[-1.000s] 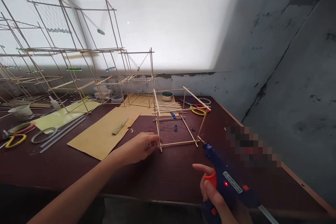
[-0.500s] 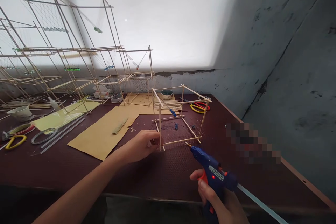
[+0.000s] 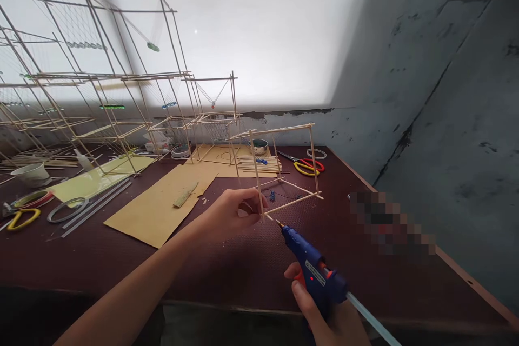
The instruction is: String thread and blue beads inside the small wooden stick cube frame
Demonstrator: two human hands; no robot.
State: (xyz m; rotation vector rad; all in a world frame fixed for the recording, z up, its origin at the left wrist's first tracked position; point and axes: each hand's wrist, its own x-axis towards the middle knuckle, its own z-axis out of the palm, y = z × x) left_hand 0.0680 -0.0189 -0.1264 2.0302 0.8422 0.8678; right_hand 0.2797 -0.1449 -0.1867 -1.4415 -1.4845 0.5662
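My left hand (image 3: 233, 213) pinches the near upright of a small cube frame of thin wooden sticks (image 3: 284, 165), holding it tilted up off the dark brown table (image 3: 251, 270). Blue beads on a thread hang inside the frame. My right hand (image 3: 324, 313) grips a blue hot glue gun (image 3: 312, 270) with a red trigger and a lit red lamp. Its nozzle points at the frame's near bottom corner, right beside my left fingers.
Larger stick frames (image 3: 101, 81) with strings and beads stand at the back left. Yellow card sheets (image 3: 162, 205), scissors with yellow and red handles (image 3: 306, 166), a small metal bowl (image 3: 258, 146), tape rolls (image 3: 67, 208), a white cup (image 3: 32, 174) and loose sticks lie around. The table edge runs along the right.
My left hand has lifted and turned the small frame off the table. The glue gun has moved left, from the frame's right corner to the corner by my left fingers.
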